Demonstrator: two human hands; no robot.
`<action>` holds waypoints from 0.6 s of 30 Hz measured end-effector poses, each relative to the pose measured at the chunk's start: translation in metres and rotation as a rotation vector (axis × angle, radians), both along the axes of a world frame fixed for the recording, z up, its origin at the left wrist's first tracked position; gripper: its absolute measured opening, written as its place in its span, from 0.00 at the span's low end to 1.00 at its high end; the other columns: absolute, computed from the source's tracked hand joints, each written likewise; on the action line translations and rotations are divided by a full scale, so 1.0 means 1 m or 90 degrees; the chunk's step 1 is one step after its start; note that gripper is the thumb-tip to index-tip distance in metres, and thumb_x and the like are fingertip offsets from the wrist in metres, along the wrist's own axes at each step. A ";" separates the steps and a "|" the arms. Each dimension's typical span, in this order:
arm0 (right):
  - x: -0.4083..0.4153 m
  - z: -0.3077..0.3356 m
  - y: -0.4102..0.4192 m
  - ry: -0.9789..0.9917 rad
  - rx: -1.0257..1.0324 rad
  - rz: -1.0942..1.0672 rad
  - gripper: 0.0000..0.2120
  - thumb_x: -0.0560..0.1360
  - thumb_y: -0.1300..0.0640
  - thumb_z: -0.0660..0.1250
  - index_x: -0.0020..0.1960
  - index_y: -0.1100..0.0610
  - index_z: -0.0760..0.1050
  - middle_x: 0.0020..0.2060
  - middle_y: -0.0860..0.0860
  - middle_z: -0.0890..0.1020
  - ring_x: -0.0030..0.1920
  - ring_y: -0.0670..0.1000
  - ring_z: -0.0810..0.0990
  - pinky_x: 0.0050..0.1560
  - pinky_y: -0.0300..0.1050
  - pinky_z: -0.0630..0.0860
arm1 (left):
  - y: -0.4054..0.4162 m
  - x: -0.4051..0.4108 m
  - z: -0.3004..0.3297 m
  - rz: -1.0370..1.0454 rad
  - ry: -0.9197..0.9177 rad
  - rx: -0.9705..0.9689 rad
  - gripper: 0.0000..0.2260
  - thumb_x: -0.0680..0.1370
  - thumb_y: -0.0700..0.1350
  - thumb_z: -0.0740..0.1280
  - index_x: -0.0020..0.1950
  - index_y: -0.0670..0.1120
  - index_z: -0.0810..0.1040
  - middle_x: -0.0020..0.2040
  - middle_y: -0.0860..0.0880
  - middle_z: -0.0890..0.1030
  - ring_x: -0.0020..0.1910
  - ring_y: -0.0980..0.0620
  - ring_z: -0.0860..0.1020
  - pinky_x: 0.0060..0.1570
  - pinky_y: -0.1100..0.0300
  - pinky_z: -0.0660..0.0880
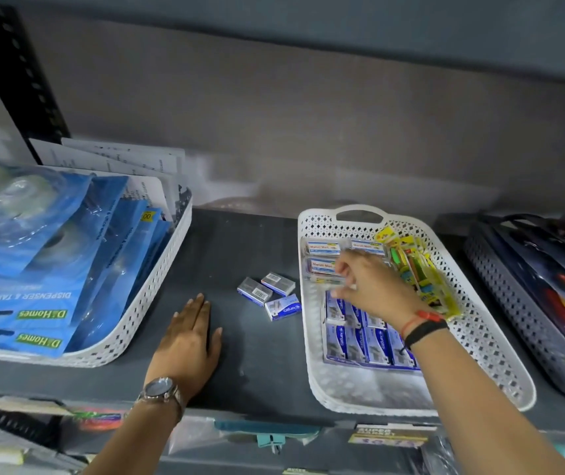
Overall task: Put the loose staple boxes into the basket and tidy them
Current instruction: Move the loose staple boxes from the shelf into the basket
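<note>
three loose staple boxes (269,296) lie in a small cluster on the dark shelf (240,371), just left of the white perforated basket (479,337) and not quite touching its wall. inside the basket, more blue staple boxes (366,341) sit packed in neat rows near its middle. the loose boxes look like small stiff card cartons, likely dense for their size yet easy to lift; a pinch across the two long sides of one box seems the surest hold, and the smooth card may slide on the shelf if only nudged

the left hand (188,341) rests flat on the shelf, fingers straight and together, holding nothing. the right hand (373,286) reaches into the basket above the packed rows, fingers loosely curled; something small and pale shows at its fingertips, but it is too blurred to tell whether the hand grips anything

at the basket's far end lie clear plastic cases (322,255) with labels, and yellow packets (418,269) lean along its right wall, narrowing the free space. a white tray of blue tape dispenser packs (44,269) stands well to the left, and a dark basket (531,303) to the right
</note>
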State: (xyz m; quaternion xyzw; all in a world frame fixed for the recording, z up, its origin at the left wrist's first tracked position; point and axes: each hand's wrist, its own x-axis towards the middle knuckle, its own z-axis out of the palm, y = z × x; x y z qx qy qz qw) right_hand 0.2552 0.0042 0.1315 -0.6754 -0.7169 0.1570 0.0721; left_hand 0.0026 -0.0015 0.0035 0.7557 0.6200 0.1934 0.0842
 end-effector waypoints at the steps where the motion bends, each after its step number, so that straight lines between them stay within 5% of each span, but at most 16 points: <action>1: -0.011 0.007 0.000 0.006 0.054 0.010 0.12 0.73 0.56 0.68 0.55 0.57 0.72 0.55 0.53 0.79 0.49 0.49 0.76 0.51 0.43 0.73 | 0.000 0.000 0.000 -0.003 0.003 0.001 0.27 0.72 0.52 0.51 0.57 0.31 0.73 0.59 0.31 0.74 0.57 0.32 0.73 0.57 0.41 0.60; 3: -0.038 0.013 0.002 -0.014 0.095 0.056 0.12 0.73 0.51 0.67 0.54 0.56 0.75 0.54 0.52 0.81 0.51 0.52 0.77 0.54 0.44 0.72 | -0.001 0.000 0.002 -0.007 0.009 -0.002 0.27 0.73 0.52 0.51 0.58 0.31 0.72 0.59 0.31 0.74 0.57 0.32 0.73 0.57 0.41 0.60; 8: -0.088 -0.025 0.017 -0.331 0.067 0.083 0.22 0.73 0.39 0.61 0.51 0.58 0.78 0.51 0.56 0.83 0.58 0.57 0.72 0.62 0.50 0.62 | -0.002 0.001 0.005 -0.006 0.014 -0.010 0.27 0.73 0.51 0.51 0.57 0.31 0.73 0.59 0.31 0.74 0.57 0.32 0.73 0.56 0.40 0.61; 13: -0.103 -0.046 0.029 -0.475 0.048 0.047 0.13 0.72 0.46 0.65 0.48 0.54 0.79 0.43 0.50 0.83 0.54 0.55 0.72 0.60 0.50 0.62 | -0.002 0.000 0.005 -0.004 0.019 -0.014 0.26 0.73 0.51 0.52 0.57 0.31 0.73 0.58 0.32 0.75 0.56 0.33 0.74 0.55 0.41 0.60; 18: -0.108 -0.056 0.039 -0.478 -0.008 0.025 0.08 0.72 0.54 0.66 0.50 0.55 0.77 0.46 0.50 0.83 0.58 0.58 0.70 0.65 0.53 0.59 | -0.002 0.000 0.006 -0.008 0.025 -0.018 0.26 0.72 0.51 0.52 0.57 0.31 0.73 0.58 0.31 0.75 0.55 0.33 0.74 0.55 0.40 0.60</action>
